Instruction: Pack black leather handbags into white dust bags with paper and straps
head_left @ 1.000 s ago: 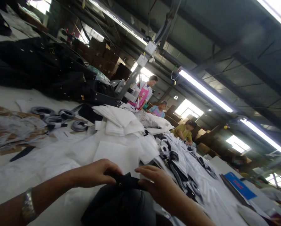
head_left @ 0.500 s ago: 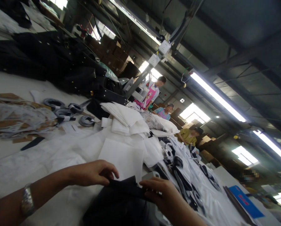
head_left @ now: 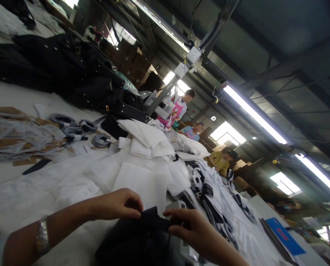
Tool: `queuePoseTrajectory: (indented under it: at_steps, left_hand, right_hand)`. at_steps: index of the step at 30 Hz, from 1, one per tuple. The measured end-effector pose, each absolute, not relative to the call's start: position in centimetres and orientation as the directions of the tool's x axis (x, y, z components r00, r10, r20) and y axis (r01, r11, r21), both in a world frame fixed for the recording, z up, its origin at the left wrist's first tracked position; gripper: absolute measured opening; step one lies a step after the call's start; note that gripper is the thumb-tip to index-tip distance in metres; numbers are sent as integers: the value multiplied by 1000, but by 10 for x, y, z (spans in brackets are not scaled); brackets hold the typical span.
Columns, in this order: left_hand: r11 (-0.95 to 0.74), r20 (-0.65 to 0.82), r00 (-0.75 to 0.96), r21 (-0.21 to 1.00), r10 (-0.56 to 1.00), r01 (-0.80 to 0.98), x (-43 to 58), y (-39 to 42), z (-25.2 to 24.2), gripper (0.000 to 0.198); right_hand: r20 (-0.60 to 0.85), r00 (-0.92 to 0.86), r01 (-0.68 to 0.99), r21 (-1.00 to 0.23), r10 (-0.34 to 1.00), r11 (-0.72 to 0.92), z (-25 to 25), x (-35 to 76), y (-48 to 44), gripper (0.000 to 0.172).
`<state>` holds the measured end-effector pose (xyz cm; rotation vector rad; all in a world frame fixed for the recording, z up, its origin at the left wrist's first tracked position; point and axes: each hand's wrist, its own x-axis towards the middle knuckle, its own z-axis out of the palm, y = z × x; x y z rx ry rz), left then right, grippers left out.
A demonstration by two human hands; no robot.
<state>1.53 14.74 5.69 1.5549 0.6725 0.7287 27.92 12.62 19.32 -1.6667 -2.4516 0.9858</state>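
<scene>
A black bag [head_left: 134, 240] of smooth material sits at the bottom centre, its upper edge between my two hands. My left hand [head_left: 120, 204], below a silver bracelet on the wrist, pinches that edge on its left side. On the right side, my right hand [head_left: 185, 223] has thumb and fingers closed on the same edge. A small peak of black material stands up between the hands. White sheets [head_left: 143, 183] lie just beyond them, and a grey-white device [head_left: 178, 205] is partly hidden behind my right hand.
Black bags [head_left: 84, 81] are heaped at the upper left. Coiled grey straps [head_left: 100, 140] and packets [head_left: 23, 135] lie at the left. White-wrapped straps [head_left: 217, 195] and a blue box [head_left: 285, 236] are to the right. Several people are beyond the table.
My left hand has shifted slightly right along the bag's edge, nearer my right hand. More of the bag's front and its rounded seam now shows.
</scene>
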Motion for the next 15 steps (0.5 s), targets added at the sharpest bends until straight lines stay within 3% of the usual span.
queuePoseTrajectory:
  at_steps: [5,8,12,15]
  left_hand:
    - [-112,80,616,994,783,14,26,148,50,24]
    - [-115,82,625,993,776,12,26,149,46,25]
    - [-116,80,641,993,763,15,25,150,45,26]
    - [-121,69,632,992,772,39,26,149,43,27]
  right_hand:
    - [-432,-451,703,-711,781,12,198,293,133,47]
    - [-487,-456,638,-763,745,-108,204,310,135,55]
    - [-518,-502,599,-786,693,-154,213,328,133,64]
    - [-484,-504,613,-784,715,-98,224,329,129,55]
